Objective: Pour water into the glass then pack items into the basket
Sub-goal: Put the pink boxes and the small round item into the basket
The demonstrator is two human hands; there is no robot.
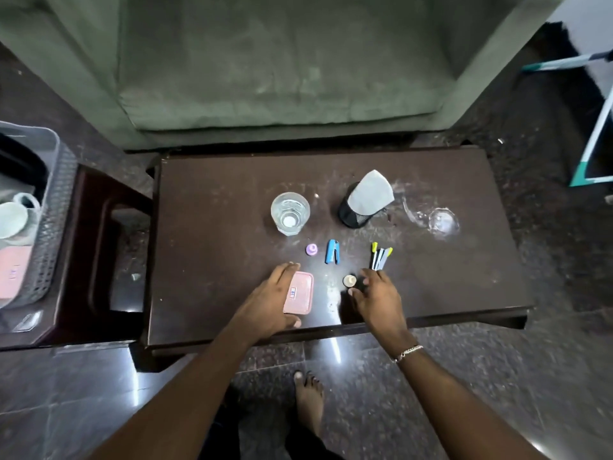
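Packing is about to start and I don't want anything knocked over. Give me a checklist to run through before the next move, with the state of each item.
1. Water in the glass: ok, it stands upright with water in it.
2. Left hand on the pink box: ok, the fingers rest along its left edge, box flat on the table.
3. Right hand on the small round container: cannot tell, the fingers touch it, but a firm grip is not shown.
4. Room in the grey basket: cannot tell, it already holds a cup and only part of it shows.
5. Stapler and pens packed: not ok, both lie on the table.
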